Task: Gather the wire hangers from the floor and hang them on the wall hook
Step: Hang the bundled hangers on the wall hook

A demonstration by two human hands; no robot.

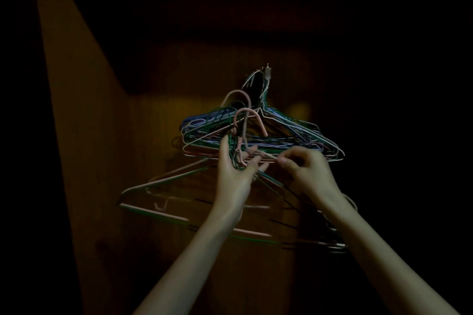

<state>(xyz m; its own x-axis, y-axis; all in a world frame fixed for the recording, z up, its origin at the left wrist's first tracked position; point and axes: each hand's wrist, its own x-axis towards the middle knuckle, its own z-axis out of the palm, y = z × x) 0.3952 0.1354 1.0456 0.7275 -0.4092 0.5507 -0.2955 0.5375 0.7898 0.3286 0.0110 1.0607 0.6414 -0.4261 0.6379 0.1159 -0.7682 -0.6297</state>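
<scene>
A small metal wall hook (267,71) sticks out of a dark wooden wall, and a thick bunch of blue, green and white wire hangers (294,128) hangs from it. Just below, my left hand (236,169) holds the necks of a second bundle of pink and green wire hangers (179,176), whose pink hook ends (247,115) rise above my fingers. My right hand (305,169) pinches a pink wire arm of that bundle beside the left hand. The bundle's lower bars spread out under both forearms.
The wooden wall (158,135) is dimly lit and the rest of the room is almost black. A lighter wall strip (76,110) runs down the left side.
</scene>
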